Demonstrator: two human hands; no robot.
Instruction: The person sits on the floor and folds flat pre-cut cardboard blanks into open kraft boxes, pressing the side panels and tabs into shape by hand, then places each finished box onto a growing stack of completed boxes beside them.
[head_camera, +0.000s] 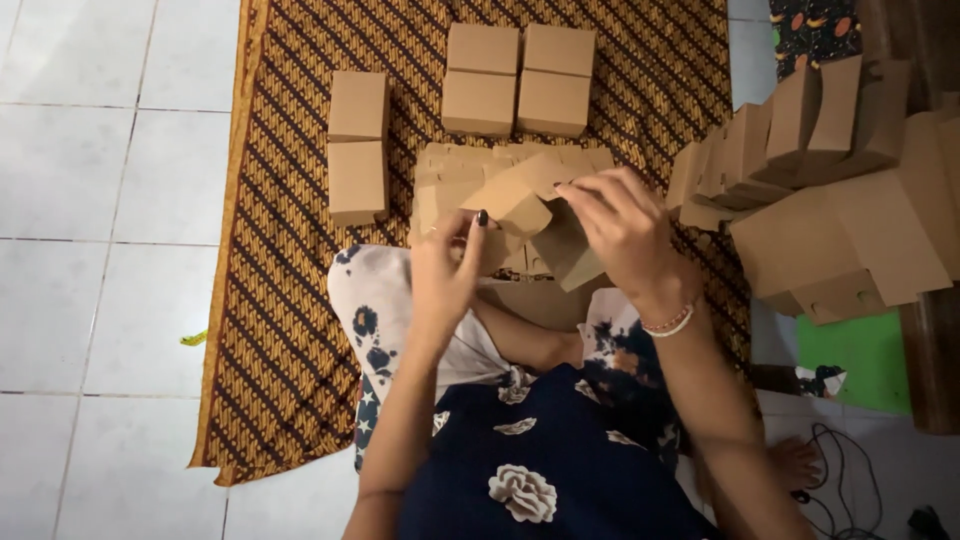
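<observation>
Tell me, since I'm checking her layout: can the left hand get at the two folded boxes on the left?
Probably yes, once freed: the left hand holds the half-folded box, and only bare patterned cloth lies before the two boxes.

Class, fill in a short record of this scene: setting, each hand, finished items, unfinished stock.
Setting: patterned brown mat on white tile floor
Left hand: grips the half-folded cardboard box
Right hand: bends that box's flap
Finished items: six closed boxes on the mat
Unfinished stock: flat blanks at right, more under the hands
</observation>
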